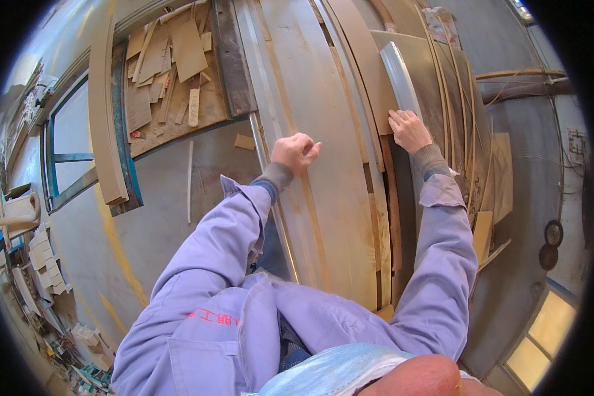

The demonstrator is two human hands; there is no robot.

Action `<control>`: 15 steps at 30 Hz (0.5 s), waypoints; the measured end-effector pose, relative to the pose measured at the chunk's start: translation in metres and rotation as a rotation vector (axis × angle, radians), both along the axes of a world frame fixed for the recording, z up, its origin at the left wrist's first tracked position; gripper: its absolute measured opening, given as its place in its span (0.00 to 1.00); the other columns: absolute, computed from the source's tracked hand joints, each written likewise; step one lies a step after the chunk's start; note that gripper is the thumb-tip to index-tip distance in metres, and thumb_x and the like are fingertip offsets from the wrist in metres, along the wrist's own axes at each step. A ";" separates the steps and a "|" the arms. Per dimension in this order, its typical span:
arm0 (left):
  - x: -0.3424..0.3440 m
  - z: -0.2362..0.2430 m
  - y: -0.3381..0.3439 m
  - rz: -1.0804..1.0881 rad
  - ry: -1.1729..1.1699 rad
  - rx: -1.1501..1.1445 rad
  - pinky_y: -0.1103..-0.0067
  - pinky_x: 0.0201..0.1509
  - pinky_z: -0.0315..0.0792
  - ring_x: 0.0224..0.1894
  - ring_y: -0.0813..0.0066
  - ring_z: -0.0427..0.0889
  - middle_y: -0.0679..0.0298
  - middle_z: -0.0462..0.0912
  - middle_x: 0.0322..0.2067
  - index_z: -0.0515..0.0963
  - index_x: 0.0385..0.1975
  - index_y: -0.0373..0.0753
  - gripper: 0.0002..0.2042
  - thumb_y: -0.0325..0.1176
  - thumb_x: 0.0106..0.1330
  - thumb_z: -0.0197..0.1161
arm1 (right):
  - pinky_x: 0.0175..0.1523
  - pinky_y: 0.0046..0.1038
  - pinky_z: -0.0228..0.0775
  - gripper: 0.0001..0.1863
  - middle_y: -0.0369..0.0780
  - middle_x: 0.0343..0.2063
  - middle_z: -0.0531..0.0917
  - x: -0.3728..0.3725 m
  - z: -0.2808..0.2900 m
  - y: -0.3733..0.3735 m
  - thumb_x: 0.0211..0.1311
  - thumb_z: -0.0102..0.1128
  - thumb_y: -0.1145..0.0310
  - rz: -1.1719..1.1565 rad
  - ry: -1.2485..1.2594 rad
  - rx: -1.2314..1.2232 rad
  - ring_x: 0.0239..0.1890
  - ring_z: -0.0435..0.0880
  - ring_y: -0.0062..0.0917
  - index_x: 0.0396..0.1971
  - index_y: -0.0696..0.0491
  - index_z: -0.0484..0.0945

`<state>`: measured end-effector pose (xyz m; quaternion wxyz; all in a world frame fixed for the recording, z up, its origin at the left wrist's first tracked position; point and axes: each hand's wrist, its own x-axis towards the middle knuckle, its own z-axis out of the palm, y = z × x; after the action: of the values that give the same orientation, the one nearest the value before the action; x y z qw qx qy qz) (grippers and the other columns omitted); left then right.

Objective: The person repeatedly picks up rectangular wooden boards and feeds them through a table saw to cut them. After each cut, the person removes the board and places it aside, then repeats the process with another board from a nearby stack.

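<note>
My left hand (297,151) rests at the left part of a long grey panel (323,231) with tan stripes along it, its fingers curled in; whether anything small is inside them I cannot make out. My right hand (408,130) has its fingers bent onto the edge of a long brown board (369,86) at the panel's right side. Just beyond that hand, a white strip (399,76) lies lengthwise beside the board. A narrow metal edge (259,142) runs along the panel's left side near my left wrist.
At upper left are a bench with scattered board offcuts (188,53), stacked long planks (105,105) and a blue frame (69,158). Bundled thin strips (449,99) and leaning boards (501,171) stand at right. Grey floor with yellow lines (122,257) is at left.
</note>
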<state>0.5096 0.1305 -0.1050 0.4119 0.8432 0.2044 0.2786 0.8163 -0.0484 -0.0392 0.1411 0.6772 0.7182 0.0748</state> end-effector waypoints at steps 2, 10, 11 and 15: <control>0.000 0.002 0.000 0.001 0.014 -0.037 0.75 0.26 0.76 0.21 0.66 0.82 0.60 0.81 0.20 0.77 0.22 0.38 0.11 0.36 0.60 0.70 | 0.60 0.33 0.69 0.15 0.44 0.51 0.81 0.001 0.009 0.005 0.52 0.60 0.73 0.028 0.015 0.068 0.53 0.79 0.32 0.41 0.61 0.80; -0.002 0.008 -0.001 0.005 0.041 -0.061 0.75 0.29 0.76 0.23 0.70 0.83 0.60 0.80 0.19 0.78 0.23 0.37 0.12 0.38 0.61 0.70 | 0.52 0.30 0.75 0.17 0.42 0.44 0.81 0.005 0.043 0.039 0.51 0.60 0.73 -0.011 -0.107 0.190 0.48 0.80 0.31 0.43 0.61 0.78; -0.001 0.011 -0.001 -0.019 0.072 -0.146 0.75 0.30 0.76 0.25 0.71 0.83 0.60 0.81 0.21 0.78 0.27 0.37 0.13 0.40 0.62 0.70 | 0.49 0.30 0.75 0.16 0.42 0.41 0.81 0.002 0.049 0.044 0.52 0.60 0.73 0.065 -0.120 0.239 0.46 0.80 0.30 0.42 0.60 0.78; 0.015 0.034 0.023 0.012 0.120 -0.912 0.75 0.36 0.78 0.33 0.73 0.83 0.59 0.82 0.34 0.75 0.44 0.35 0.22 0.49 0.65 0.66 | 0.41 0.29 0.77 0.12 0.40 0.32 0.82 -0.043 0.078 0.067 0.51 0.59 0.72 0.198 -0.077 0.265 0.39 0.81 0.28 0.36 0.58 0.78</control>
<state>0.5243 0.1533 -0.0710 0.7265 0.5894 0.3345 0.1132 0.7734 0.0191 0.0392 0.0699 0.6123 0.7594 0.2086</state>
